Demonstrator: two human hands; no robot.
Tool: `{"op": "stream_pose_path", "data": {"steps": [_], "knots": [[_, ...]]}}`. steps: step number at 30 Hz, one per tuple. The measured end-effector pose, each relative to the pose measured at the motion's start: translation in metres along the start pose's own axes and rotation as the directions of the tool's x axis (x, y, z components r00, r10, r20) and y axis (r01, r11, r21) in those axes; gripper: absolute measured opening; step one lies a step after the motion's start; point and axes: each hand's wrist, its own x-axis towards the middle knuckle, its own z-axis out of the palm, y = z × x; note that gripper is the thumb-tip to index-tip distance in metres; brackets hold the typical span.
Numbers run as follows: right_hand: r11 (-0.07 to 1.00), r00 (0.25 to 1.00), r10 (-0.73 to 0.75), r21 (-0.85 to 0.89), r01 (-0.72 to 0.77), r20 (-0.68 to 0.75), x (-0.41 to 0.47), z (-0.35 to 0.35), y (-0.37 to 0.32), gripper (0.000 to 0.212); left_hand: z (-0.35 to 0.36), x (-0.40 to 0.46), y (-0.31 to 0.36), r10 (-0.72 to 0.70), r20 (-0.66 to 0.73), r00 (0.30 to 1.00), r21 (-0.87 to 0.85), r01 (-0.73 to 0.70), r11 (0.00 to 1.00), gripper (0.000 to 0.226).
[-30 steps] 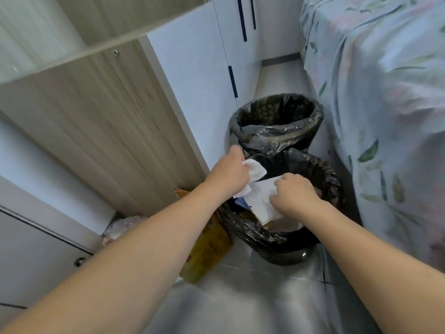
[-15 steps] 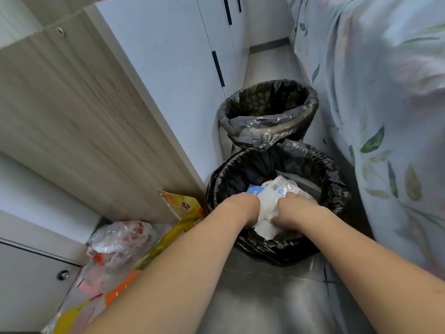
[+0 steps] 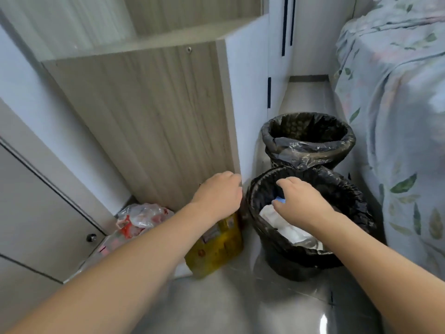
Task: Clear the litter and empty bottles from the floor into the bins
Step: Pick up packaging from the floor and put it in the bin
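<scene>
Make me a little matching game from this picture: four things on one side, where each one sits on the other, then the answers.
Things:
1. near bin
2. far bin
3. yellow packet
4. clear plastic bag

Places:
A. floor, by the wooden panel's foot
B. under the right hand, white litter inside
C. behind, beside the bed
D. under the left hand

Pairs: 1-B, 2-C, 3-D, 4-A
</scene>
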Motion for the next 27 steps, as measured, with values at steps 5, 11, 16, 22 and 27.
{"op": "stream_pose_path", "data": {"steps": [5, 11, 16, 22, 27], "knots": [[0.983, 0.985, -0.170, 0.061, 0.170, -0.013, -0.003, -0.011, -0.077, 0.047, -0.016, -0.060, -0.075, -0.042, -0.069, 0.997, 0.137, 0.051, 0.989, 0.040], [0.942, 0.940, -0.333, 0.056, 0.330, 0.076, 0.003, 0.018, -0.179, 0.051, -0.020, -0.136, -0.169, -0.149, -0.043, 0.988, 0.207, 0.155, 0.966, 0.033], [0.915, 0.894, -0.404, 0.075, 0.397, 0.197, -0.004, 0.074, -0.251, 0.053, -0.003, -0.209, -0.239, -0.293, -0.068, 0.954, 0.132, 0.299, 0.945, 0.029], [0.879, 0.803, -0.452, 0.043, 0.474, 0.390, -0.021, 0.146, -0.300, 0.058, 0.075, -0.317, -0.313, -0.603, 0.036, 0.797, -0.071, 0.604, 0.794, 0.035], [0.870, 0.758, -0.410, -0.033, 0.493, 0.507, -0.022, 0.189, -0.318, 0.056, 0.159, -0.380, -0.334, -0.828, 0.199, 0.523, -0.243, 0.845, 0.476, 0.041]]}}
